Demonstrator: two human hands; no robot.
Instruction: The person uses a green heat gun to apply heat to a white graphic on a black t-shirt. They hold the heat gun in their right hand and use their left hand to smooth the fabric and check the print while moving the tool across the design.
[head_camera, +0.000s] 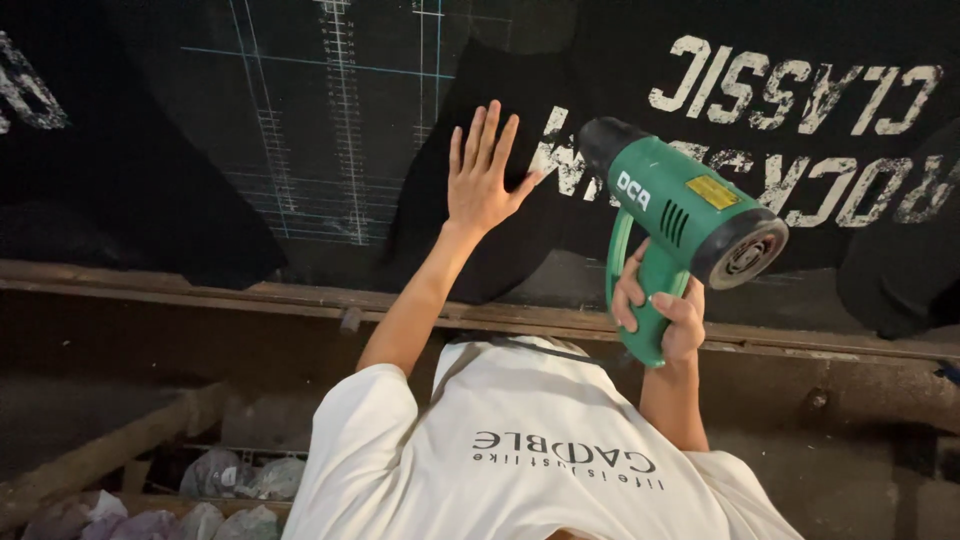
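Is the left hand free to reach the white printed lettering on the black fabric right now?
Probably yes. The left hand lies flat and empty on the black fabric, right beside the white lettering, with nothing between them.

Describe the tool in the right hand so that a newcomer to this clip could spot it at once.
Start at the black printed fabric spread across the work table. Just above its near edge, the right hand grips a heat gun. It is the only bright green object, its dark nozzle pointing toward the flat left hand.

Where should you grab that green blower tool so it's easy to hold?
Grab the green heat gun by its curved handle, from underneath, as the right hand does. The handle hangs below the fat barrel, keeping fingers away from the dark nozzle pointing at the black cloth.
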